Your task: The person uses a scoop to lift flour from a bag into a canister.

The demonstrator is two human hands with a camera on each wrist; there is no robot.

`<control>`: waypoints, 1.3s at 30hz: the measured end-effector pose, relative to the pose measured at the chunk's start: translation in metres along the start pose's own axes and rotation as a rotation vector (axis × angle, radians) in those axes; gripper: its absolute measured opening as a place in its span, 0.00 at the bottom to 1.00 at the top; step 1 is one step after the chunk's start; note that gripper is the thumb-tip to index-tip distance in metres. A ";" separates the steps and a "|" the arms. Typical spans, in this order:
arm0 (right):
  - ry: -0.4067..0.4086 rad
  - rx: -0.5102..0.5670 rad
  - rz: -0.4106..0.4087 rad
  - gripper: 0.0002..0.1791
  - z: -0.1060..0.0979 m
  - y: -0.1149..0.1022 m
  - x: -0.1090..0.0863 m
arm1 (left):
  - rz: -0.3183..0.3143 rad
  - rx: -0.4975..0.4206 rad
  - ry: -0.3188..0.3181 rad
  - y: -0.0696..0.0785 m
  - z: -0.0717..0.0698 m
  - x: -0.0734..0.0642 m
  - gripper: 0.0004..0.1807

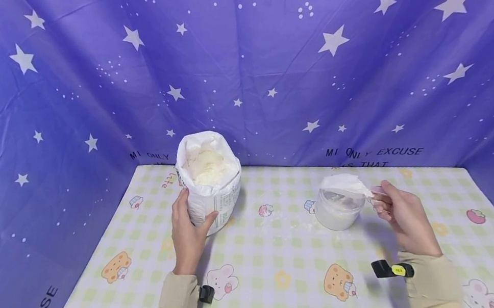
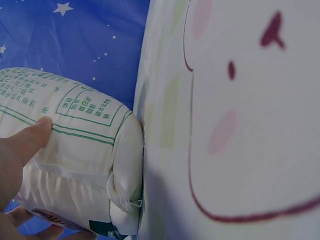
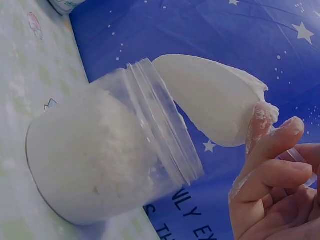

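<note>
A white paper bag of flour (image 1: 224,203) with green print stands upright on the table, its top rolled open and pale powder (image 1: 209,169) showing inside. My left hand (image 1: 189,231) grips the bag's near side, thumb on the printed panel (image 2: 82,107) and fingers round the other side. On the right, my right hand (image 1: 411,221) holds a scoop (image 3: 210,100) by its handle. White flour (image 1: 346,182) is heaped on the scoop, which lies level over the mouth of a clear plastic jar (image 1: 336,216). Powder (image 3: 117,135) partly fills this jar. Flour coats one fingertip (image 3: 260,120).
A checked tablecloth (image 1: 262,258) with cartoon prints covers the table. Spilled flour (image 1: 286,226) is scattered between bag and jar. A blue star-patterned curtain (image 1: 258,63) hangs behind the table and along both sides. Black straps (image 1: 382,268) sit at the wrists.
</note>
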State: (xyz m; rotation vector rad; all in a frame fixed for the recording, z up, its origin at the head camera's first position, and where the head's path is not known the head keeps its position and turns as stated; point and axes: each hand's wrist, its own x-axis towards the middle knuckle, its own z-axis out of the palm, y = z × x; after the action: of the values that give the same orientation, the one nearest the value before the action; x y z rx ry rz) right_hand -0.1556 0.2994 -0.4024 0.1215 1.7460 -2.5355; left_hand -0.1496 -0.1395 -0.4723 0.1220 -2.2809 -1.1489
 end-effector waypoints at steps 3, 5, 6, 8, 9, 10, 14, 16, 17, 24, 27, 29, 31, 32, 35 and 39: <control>0.004 0.007 0.008 0.15 -0.004 -0.001 0.000 | -0.001 -0.002 0.000 0.000 0.000 0.000 0.47; 0.004 0.001 0.013 0.16 -0.007 -0.002 -0.001 | 0.000 -0.002 0.002 -0.001 0.000 -0.001 0.48; 0.002 -0.001 0.014 0.16 -0.008 -0.002 -0.001 | 0.001 -0.001 0.004 -0.001 0.000 -0.001 0.47; -0.001 0.001 0.014 0.16 -0.009 -0.003 -0.002 | 0.002 -0.001 0.005 -0.002 0.000 -0.001 0.47; -0.002 -0.001 0.012 0.16 -0.010 -0.003 -0.002 | 0.002 -0.001 0.006 -0.003 0.000 -0.001 0.47; -0.003 -0.003 0.008 0.16 -0.011 -0.003 -0.002 | 0.003 -0.001 0.006 -0.002 0.000 -0.001 0.48; 0.011 -0.049 0.004 0.16 -0.013 -0.006 -0.002 | -0.001 -0.002 0.002 -0.002 -0.001 -0.002 0.47; 0.021 -0.094 0.004 0.15 -0.013 -0.009 -0.002 | -0.001 0.001 -0.002 -0.002 -0.001 -0.002 0.47; 0.026 -0.121 0.009 0.16 -0.013 -0.011 -0.002 | -0.001 0.003 -0.004 -0.002 -0.001 -0.002 0.47; 0.048 -0.388 0.051 0.17 -0.011 -0.023 0.004 | 0.001 0.002 -0.005 -0.002 -0.001 -0.002 0.47; 0.049 -0.539 0.061 0.17 -0.009 -0.027 0.008 | 0.001 0.003 -0.003 -0.002 -0.001 -0.002 0.48; 0.053 -0.617 0.058 0.17 -0.007 -0.030 0.010 | 0.003 0.006 -0.002 -0.001 -0.001 -0.001 0.48; 0.059 -0.677 0.053 0.18 -0.006 -0.032 0.012 | 0.006 0.009 -0.001 -0.001 -0.001 -0.001 0.48; 0.061 -0.702 0.049 0.18 -0.006 -0.033 0.013 | 0.008 0.010 -0.001 -0.001 0.000 -0.001 0.47; 0.065 -0.757 0.047 0.19 -0.005 -0.037 0.016 | 0.013 0.011 -0.001 -0.001 0.000 0.000 0.47; 0.061 -0.813 0.048 0.19 -0.004 -0.040 0.020 | 0.012 0.008 -0.002 -0.002 0.000 0.000 0.47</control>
State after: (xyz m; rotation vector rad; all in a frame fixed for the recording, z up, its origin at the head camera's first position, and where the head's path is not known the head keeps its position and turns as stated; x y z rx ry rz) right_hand -0.1789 0.3171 -0.3687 0.1883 2.5796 -1.6153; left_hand -0.1503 -0.1405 -0.4735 0.1098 -2.2851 -1.1350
